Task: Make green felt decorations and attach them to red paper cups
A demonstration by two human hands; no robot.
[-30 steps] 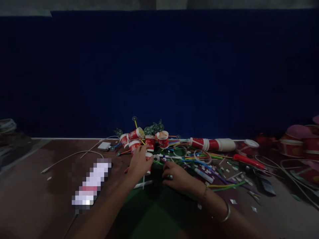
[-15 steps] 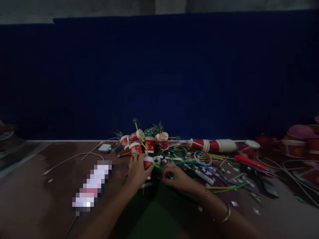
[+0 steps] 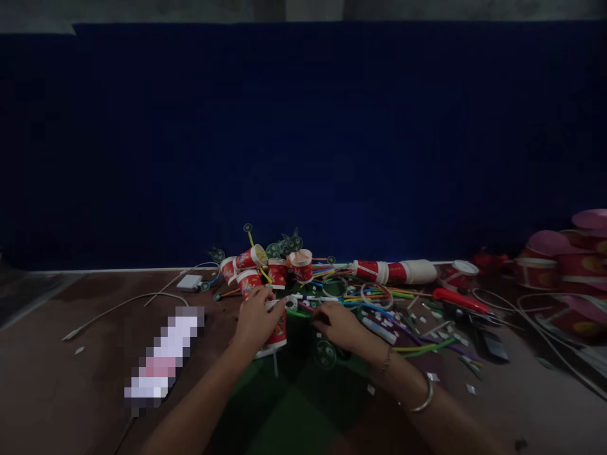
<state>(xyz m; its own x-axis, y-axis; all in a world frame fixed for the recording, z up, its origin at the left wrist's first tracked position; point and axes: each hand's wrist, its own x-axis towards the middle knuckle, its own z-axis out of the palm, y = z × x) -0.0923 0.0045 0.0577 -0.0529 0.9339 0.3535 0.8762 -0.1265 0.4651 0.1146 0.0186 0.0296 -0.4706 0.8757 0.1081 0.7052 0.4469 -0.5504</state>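
Note:
My left hand (image 3: pixel 258 319) is wrapped round a red paper cup (image 3: pixel 281 332) with its white rim toward me. A thin pale stick (image 3: pixel 275 365) juts out below that rim. Beside the cup, my right hand (image 3: pixel 337 323) has its fingers curled in; what they pinch is too dark to make out. A green strip (image 3: pixel 298 314) runs between the cup and the right fingertips. Just under the right hand is a dark round disc (image 3: pixel 325 354) with a pale drawing. A small white tape roll (image 3: pixel 291 304) sits between the hands.
Several red paper cups (image 3: pixel 277 273) with discs on sticks stand behind my hands. Stacked cups (image 3: pixel 396 272) lie to the right, near colourful strips (image 3: pixel 412 349), a glue stick (image 3: pixel 379 330) and a red-handled tool (image 3: pixel 459 299). A blurred-out phone (image 3: pixel 165 357) and cables lie left.
The cup in my left hand now shows more of its side and rim, lower down. The disc under my right hand has come into clear view. The whole view has shifted slightly.

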